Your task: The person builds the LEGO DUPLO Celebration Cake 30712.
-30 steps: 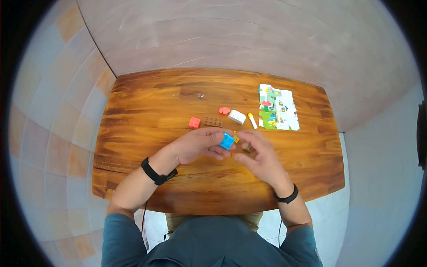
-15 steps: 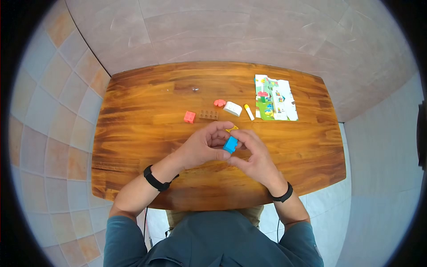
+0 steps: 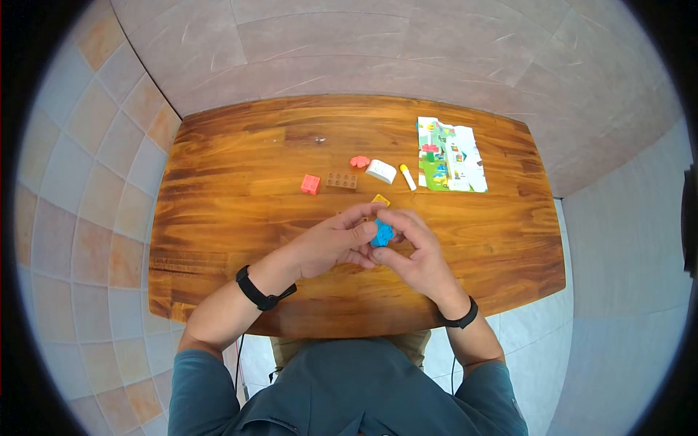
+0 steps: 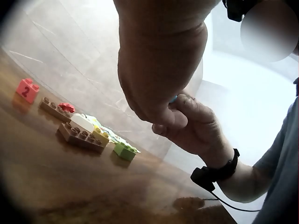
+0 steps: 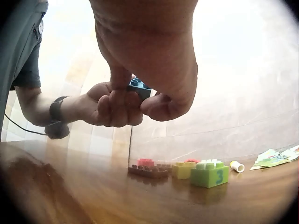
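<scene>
A blue toy building brick [image 3: 383, 234] is held between both hands above the table. The left hand [image 3: 331, 243] grips it with thumb and fingers. From the other side, the right hand [image 3: 420, 256] pinches it, its thumb low and its fingers over the far edge. In the right wrist view, studs show on the blue brick [image 5: 139, 85] above the left hand's curled fingers. Only a sliver of blue appears in the left wrist view. Just beyond the hands lies a yellow brick [image 3: 381, 199], partly covered in the head view.
Farther back sit a red brick [image 3: 310, 184], a brown brick [image 3: 342, 181], a red scalloped piece [image 3: 360, 161], a white curved block [image 3: 381, 171], a yellow-capped white tube [image 3: 408, 177] and a printed leaflet [image 3: 452, 155]. A green brick [image 5: 210, 176] marked 3 and another brown brick [image 4: 81, 138] stand nearer.
The right hand has come in from beside the left hand and taken hold of the blue brick. The brick has turned between the fingers. The head view has shifted slightly.
</scene>
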`<control>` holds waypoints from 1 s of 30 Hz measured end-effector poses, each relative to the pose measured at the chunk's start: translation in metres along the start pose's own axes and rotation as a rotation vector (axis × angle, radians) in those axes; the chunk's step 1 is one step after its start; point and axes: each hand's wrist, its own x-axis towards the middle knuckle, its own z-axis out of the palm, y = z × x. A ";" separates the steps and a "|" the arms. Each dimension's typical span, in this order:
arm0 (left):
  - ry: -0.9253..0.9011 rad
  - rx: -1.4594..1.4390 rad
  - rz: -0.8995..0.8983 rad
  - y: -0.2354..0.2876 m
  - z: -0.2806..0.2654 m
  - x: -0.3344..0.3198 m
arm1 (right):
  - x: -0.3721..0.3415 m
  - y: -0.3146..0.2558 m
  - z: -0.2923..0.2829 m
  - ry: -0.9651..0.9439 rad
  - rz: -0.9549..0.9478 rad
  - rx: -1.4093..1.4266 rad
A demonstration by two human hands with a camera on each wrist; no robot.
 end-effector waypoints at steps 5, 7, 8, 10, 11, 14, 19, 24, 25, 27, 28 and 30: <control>0.021 0.008 -0.086 0.000 0.004 -0.001 | -0.002 0.000 -0.003 -0.057 0.055 0.043; 0.018 -0.003 -0.088 -0.003 0.003 0.000 | -0.003 0.001 -0.003 -0.070 0.082 0.096; 0.014 -0.011 -0.088 -0.004 0.003 0.000 | -0.004 0.003 -0.003 -0.082 0.108 0.146; 0.034 -0.023 -0.092 -0.005 0.003 0.002 | -0.007 0.005 0.000 -0.080 0.163 0.265; 0.054 -0.034 -0.097 -0.005 0.003 0.003 | -0.008 0.007 0.001 -0.077 0.217 0.383; 0.134 -0.047 -0.094 -0.008 0.006 0.006 | -0.010 0.017 0.002 -0.127 0.212 0.501; 0.190 -0.002 -0.118 -0.010 0.010 0.009 | -0.010 0.016 0.001 -0.161 0.277 0.502; 0.153 0.055 -0.083 -0.013 0.010 0.009 | -0.008 0.005 0.003 -0.164 0.213 0.524; 0.165 0.040 -0.096 -0.011 0.014 0.008 | -0.007 0.001 0.002 -0.145 0.117 0.370; 0.183 0.021 -0.105 -0.011 0.015 0.006 | -0.008 -0.001 0.002 -0.133 0.020 0.217; 0.171 0.031 -0.128 -0.014 0.014 0.005 | -0.009 0.001 0.000 -0.160 0.041 0.231; 0.163 0.038 -0.148 -0.019 0.012 0.003 | -0.014 0.009 0.000 -0.192 0.062 0.245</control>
